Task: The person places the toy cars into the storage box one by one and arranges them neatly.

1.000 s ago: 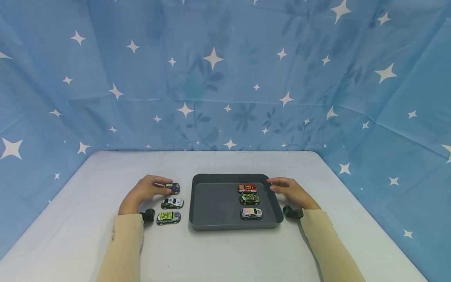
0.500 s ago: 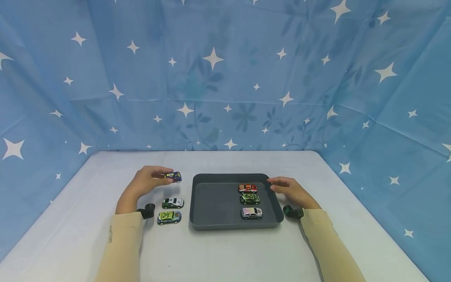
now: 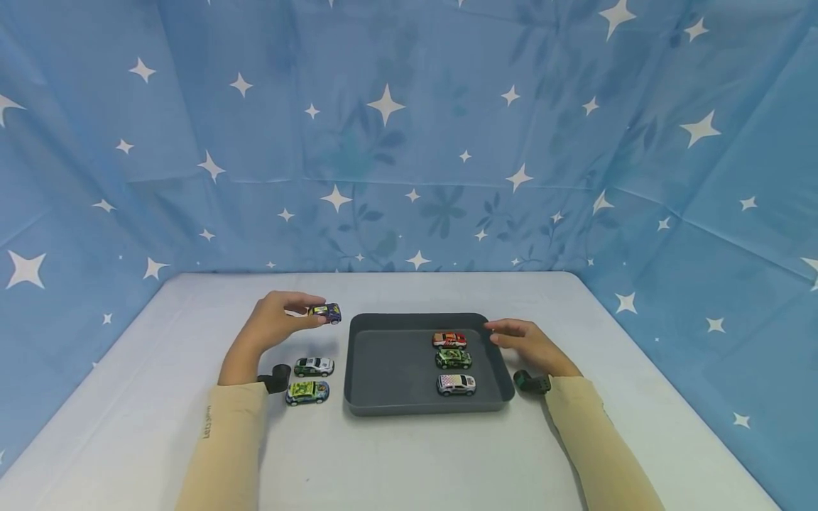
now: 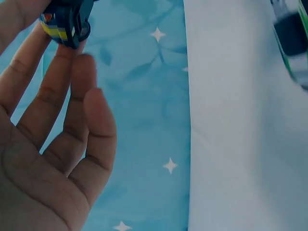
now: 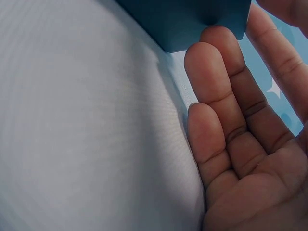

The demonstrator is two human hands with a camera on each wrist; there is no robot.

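Observation:
My left hand [image 3: 271, 323] pinches a dark blue toy car [image 3: 330, 313] between thumb and fingers, raised above the table left of the grey tray [image 3: 383, 409]. In the left wrist view, the blue car [image 4: 65, 24] shows at the fingertips, its yellow marking visible. Below that hand lie a white-and-green toy car [image 3: 314, 366] and a yellow-green toy car [image 3: 307, 392]. My right hand [image 3: 533, 346] rests by the tray's upper right corner, fingertips at the rim. From the right wrist, its loosely bent fingers [image 5: 209, 72] meet the tray's outer wall [image 5: 192, 24].
Inside the tray's right half stand a red-orange toy car [image 3: 449, 340], a green camouflage car [image 3: 454, 358] and a silver-white car [image 3: 456, 385]. Beneath everything spreads a white table [image 3: 396, 461]. A blue star-patterned curtain [image 3: 409, 156] hangs behind and along the sides.
My left hand has lifted the dark blue car off the table, away from the other two, then carried it slightly right toward the tray. The right hand stays where it was.

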